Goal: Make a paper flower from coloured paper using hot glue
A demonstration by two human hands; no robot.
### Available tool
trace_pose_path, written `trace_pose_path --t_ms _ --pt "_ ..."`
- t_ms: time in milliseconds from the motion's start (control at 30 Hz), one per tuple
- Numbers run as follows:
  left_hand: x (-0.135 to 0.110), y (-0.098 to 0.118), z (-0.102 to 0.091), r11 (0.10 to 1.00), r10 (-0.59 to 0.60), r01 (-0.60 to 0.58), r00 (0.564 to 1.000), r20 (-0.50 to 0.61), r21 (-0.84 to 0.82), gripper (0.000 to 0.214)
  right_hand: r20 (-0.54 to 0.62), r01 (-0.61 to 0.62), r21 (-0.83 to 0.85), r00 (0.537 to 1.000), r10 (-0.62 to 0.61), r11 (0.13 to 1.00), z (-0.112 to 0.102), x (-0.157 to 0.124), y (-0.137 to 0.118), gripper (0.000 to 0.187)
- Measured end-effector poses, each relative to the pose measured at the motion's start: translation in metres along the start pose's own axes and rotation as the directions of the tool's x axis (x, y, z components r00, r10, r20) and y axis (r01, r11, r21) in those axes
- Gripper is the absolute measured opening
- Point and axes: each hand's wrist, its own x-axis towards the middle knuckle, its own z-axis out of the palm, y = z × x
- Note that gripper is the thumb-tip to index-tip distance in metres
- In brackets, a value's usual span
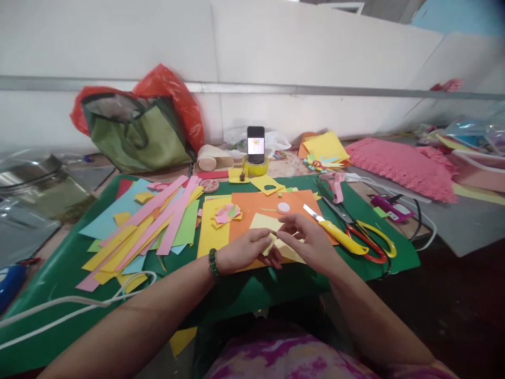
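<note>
My left hand (252,248) grips a small folded piece of pale yellow paper (270,245) between thumb and fingers. From the other side my right hand (310,239) meets it, fingers bent and their tips at the paper's upper end; the exact contact is partly hidden. Under both hands lies a larger pale yellow sheet (262,221) on an orange sheet (246,208). Left of them sits a pink and yellow paper flower (228,213). A white round disc (283,208) lies just beyond my fingers.
A yellow craft knife (343,237) and red-and-yellow-handled scissors (371,245) lie right, below a pink glue gun (335,185). Paper strips (158,221) spread left on the green sheet (236,300). A phone (255,145) stands behind a tape roll (256,167). A white cable (79,301) crosses lower left.
</note>
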Motion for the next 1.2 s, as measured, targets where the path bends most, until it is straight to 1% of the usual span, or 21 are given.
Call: trace_pose_path --t_ms 100,167,233,300,400,500,633,767,833,933,1033,1200 --pt "0.000 -0.001 0.001 0.998 0.055 -0.056 0.998 0.024 0.040 0.072 0.125 -0.098 0.127 0.989 0.083 0.987 0.004 0.004 -0.001 0.029" --pt "0.000 -0.001 0.002 0.997 0.061 -0.063 0.997 0.042 0.050 0.079 0.161 -0.131 0.229 0.982 0.095 0.965 0.007 0.005 0.000 0.031" --pt "-0.001 0.000 0.002 0.999 0.038 -0.038 0.999 0.036 0.004 0.079 0.117 -0.138 0.312 0.988 0.106 0.940 0.009 0.006 0.002 0.031" --pt "-0.002 0.002 0.002 0.997 -0.005 0.004 1.000 -0.007 -0.075 0.075 0.005 -0.127 0.377 0.991 0.135 0.917 0.009 0.006 0.006 0.030" --pt "-0.001 0.003 0.002 0.986 -0.042 0.024 0.993 -0.108 -0.165 0.062 -0.166 -0.091 0.468 0.968 0.188 0.879 0.008 0.006 0.013 0.033" --pt "0.000 0.004 0.003 0.973 -0.030 -0.009 0.986 -0.164 -0.233 0.053 -0.243 -0.064 0.526 0.944 0.222 0.848 0.008 0.005 0.017 0.035" --pt "0.000 0.005 0.006 0.956 -0.038 -0.023 0.979 -0.201 -0.292 0.051 -0.268 -0.055 0.590 0.928 0.259 0.806 0.012 0.004 0.020 0.035" --pt "-0.001 0.006 0.007 0.956 -0.029 -0.042 0.972 -0.235 -0.290 0.058 -0.255 -0.059 0.640 0.924 0.284 0.766 0.016 0.002 0.023 0.033" --pt "-0.001 0.007 0.007 0.964 -0.013 -0.054 0.969 -0.246 -0.261 0.059 -0.257 -0.053 0.646 0.924 0.282 0.762 0.018 0.002 0.024 0.031" --pt "-0.001 0.007 0.007 0.976 0.017 -0.070 0.968 -0.250 -0.205 0.055 -0.284 -0.026 0.645 0.920 0.271 0.764 0.019 0.001 0.023 0.029" --pt "-0.001 0.006 0.006 0.981 0.023 -0.071 0.967 -0.254 -0.180 0.050 -0.296 -0.015 0.638 0.918 0.263 0.770 0.020 -0.001 0.023 0.028" --pt "-0.001 0.006 0.006 0.982 0.020 -0.067 0.967 -0.253 -0.179 0.048 -0.265 -0.034 0.655 0.926 0.271 0.755 0.019 -0.002 0.022 0.029"
